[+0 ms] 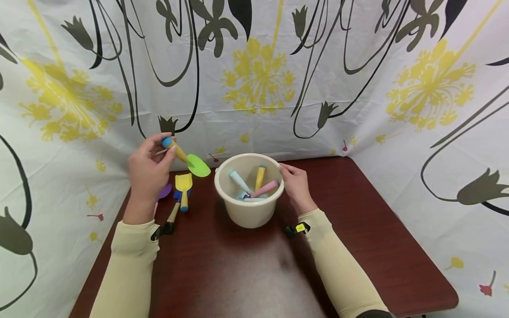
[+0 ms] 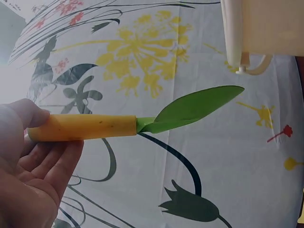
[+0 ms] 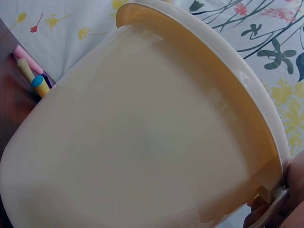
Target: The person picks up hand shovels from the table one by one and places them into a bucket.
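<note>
1. Taking the bucket as the clock's centre, the left hand (image 1: 149,168) is between nine and ten o'clock, above the table (image 1: 246,274). Thumb and fingers are closed around the butt of a handle, nothing else.
2. Below this hand, at about nine o'clock, three tools lie together: a purple tool (image 1: 164,191), a wood-handled tool (image 1: 173,213) and a yellow shovel (image 1: 184,187). The shovel partly covers a blue blade, so I think they are grouped loosely, within easy reach of the left hand.
3. The trowel (image 2: 132,126) is the thing in the left hand, in the air at ten o'clock, apart from the bucket. Its green blade points to four o'clock; the grip at the far end probably leaves the blade free.
4. The bucket (image 1: 250,216) stands upright. Inside, a light-blue handle (image 1: 240,182), a yellow handle (image 1: 260,178) and a pink handle (image 1: 265,188) lean outward, perhaps because the sloping wall supports them.
5. The right hand (image 1: 296,185) is at three o'clock, its fingers pinching the rim, seemingly for steadiness.
</note>
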The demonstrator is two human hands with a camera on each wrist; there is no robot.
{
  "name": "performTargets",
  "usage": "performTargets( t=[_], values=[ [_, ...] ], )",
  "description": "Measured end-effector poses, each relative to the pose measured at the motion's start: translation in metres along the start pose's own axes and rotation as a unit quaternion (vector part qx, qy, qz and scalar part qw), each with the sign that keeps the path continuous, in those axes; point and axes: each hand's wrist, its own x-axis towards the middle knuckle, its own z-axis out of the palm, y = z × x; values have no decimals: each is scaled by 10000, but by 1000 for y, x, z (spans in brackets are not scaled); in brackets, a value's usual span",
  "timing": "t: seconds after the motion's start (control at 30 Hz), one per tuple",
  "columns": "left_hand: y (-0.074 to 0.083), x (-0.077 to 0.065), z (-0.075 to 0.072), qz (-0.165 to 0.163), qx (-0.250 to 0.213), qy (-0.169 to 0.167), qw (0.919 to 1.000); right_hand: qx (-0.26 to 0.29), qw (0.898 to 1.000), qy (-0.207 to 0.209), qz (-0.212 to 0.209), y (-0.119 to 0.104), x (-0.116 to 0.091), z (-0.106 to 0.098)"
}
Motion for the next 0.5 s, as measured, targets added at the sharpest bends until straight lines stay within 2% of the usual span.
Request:
performTargets(
  t=[0.27,0.5],
  values=[
    [8,4,10,162,-132,-268,9994,12,10000,18,-32,2,1,0],
    [14,7,16,331,-13,-436,9985,47,10000,25,-11,1,1,-1]
  ],
)
